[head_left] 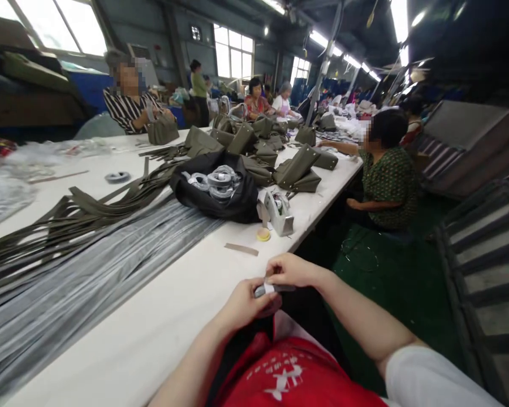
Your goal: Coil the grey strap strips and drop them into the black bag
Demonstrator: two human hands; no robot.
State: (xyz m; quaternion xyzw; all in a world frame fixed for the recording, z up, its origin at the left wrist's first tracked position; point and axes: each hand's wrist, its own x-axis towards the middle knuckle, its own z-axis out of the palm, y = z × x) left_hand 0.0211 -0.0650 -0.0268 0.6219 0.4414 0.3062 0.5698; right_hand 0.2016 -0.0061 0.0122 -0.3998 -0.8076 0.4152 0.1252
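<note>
Just off the table's front edge, my left hand [248,302] is closed around a grey coiled strap [261,291] with a white band [270,288] around it. My right hand [292,270] pinches at the top of the coil, by the white band; its fingertips partly hide what they grip. On the table beyond my hands lie a flat brown strip [241,249] and a yellow tape roll [263,234]. Behind them stands a light grey tape dispenser [279,213]. A black bag [214,206] beside it holds several similar grey coils [223,180].
Long grey strips [110,265] and dark olive straps [89,215] cover the table's left side. Olive box-shaped bags [297,167] pile up further back. A co-worker in a patterned top [388,175] sits at the right edge; another in stripes [131,110] works across the table [195,282].
</note>
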